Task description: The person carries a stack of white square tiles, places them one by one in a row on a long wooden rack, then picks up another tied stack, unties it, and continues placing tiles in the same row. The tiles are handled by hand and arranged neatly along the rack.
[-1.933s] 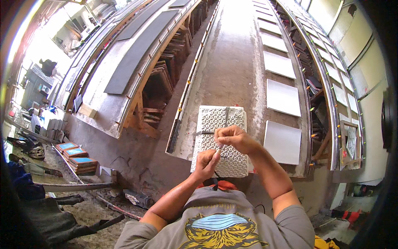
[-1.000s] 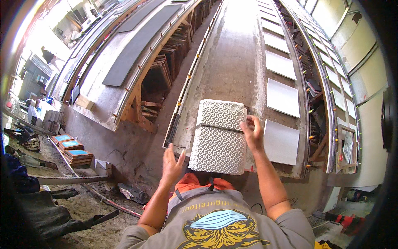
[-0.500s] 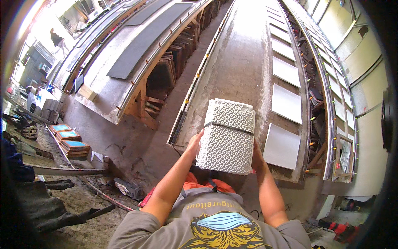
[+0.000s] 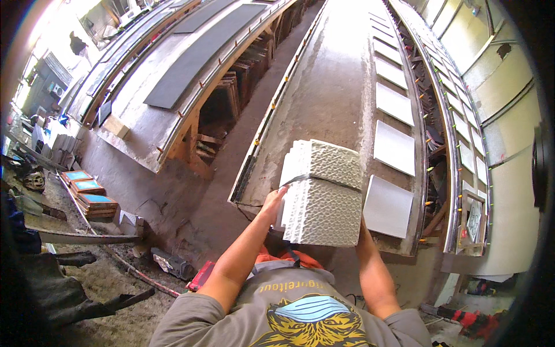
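Observation:
A thick bundle of white sheets [image 4: 332, 211] with a patterned, bumpy face is held up between my hands, over the near end of the long table. A dark strap runs across its middle. The stacked edges show along its left side, and the bundle is tilted. My left hand [image 4: 276, 201] grips the left edge close to the strap, thumb side up. At the lower right edge, my right hand [image 4: 362, 231] holds on from the side, its fingers mostly hidden behind the bundle.
The long table [image 4: 329, 87] carries a row of white square sheets [image 4: 394, 147] down its right side. Left, another table holds dark grey panels [image 4: 202, 58] and a wooden block [image 4: 116, 128]. Screen frames [image 4: 95, 199] are stacked at the left; a person [image 4: 78, 44] stands far back.
The bundle has turned in my hands, so the layered edges on its left now show. It has shifted slightly to the right, both hands still on it.

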{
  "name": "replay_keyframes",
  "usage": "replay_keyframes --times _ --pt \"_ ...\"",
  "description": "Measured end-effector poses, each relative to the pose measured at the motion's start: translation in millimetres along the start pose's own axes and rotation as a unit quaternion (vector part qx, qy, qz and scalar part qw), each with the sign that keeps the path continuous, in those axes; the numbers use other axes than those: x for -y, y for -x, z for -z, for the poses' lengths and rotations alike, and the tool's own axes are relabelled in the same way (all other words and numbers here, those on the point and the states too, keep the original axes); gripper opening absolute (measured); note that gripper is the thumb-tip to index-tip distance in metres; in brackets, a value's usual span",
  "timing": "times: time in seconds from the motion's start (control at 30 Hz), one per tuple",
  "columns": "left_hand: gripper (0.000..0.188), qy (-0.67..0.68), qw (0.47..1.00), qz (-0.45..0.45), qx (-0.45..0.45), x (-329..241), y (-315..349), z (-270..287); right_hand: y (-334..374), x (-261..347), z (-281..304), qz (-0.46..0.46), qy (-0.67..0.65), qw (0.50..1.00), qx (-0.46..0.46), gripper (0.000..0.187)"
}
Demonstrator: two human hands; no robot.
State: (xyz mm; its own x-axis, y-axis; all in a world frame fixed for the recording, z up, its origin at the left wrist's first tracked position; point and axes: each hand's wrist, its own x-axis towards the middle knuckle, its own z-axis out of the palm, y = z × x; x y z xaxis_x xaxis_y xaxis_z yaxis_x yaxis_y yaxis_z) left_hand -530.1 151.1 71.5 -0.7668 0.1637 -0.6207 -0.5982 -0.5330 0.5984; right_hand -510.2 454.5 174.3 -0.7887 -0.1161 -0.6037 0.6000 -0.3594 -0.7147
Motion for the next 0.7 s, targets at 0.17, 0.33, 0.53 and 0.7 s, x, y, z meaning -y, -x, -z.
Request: replay_keyframes --times 0.17,0.33,0.53,0.7 --pt "0.059 0.218 0.972 0.06 0.065 -1 8 20 21 13 -47 -0.037 -0.012 0.999 0.034 0.067" --pt "0.059 0.212 0.975 0.041 0.051 -19 27 35 8 -12 -52 0.188 0.144 0.969 0.075 0.063" --pt "0.06 0.176 0.984 -0.002 -0.011 -22 61 63 -20 -28 -40 0.319 0.312 0.876 0.181 0.037" --pt "0.06 0.158 0.985 -0.038 -0.055 -22 82 80 -63 -11 -35 0.163 0.377 0.883 0.226 0.027"
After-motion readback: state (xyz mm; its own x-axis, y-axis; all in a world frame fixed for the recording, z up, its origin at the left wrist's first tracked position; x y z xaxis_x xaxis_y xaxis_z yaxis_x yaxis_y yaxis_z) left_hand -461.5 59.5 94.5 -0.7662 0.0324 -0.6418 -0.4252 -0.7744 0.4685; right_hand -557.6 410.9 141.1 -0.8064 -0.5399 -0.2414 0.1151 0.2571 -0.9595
